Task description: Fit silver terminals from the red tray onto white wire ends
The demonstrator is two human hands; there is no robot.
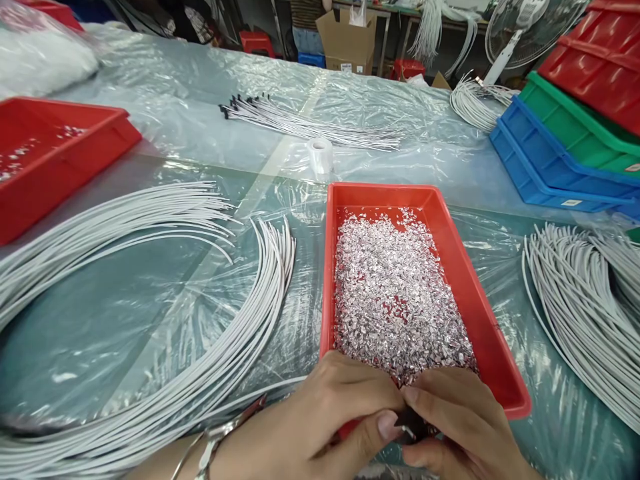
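My left hand (350, 413) and my right hand (460, 420) meet at the near edge of a red tray (480, 293), thumbs and fingers closed in a pinch. Between the fingertips shows a small dark piece (411, 427) with a pale tip; most of it is hidden. A single white cable (270, 388) runs up to my left hand and disappears behind it. Many small shiny silver bits (395, 293) cover the tray floor. Left of the tray curves a bundle of white cables (240, 320), its ends fanned upward.
Another red tray (65, 160) stands far left, beside a plastic bag (40, 60). Black-ended cables (310, 127) lie behind a tape roll (320, 155). More cable coils (585, 307) rest at right, below stacked bins (575, 147). Clear plastic sheeting covers the table (165, 293).
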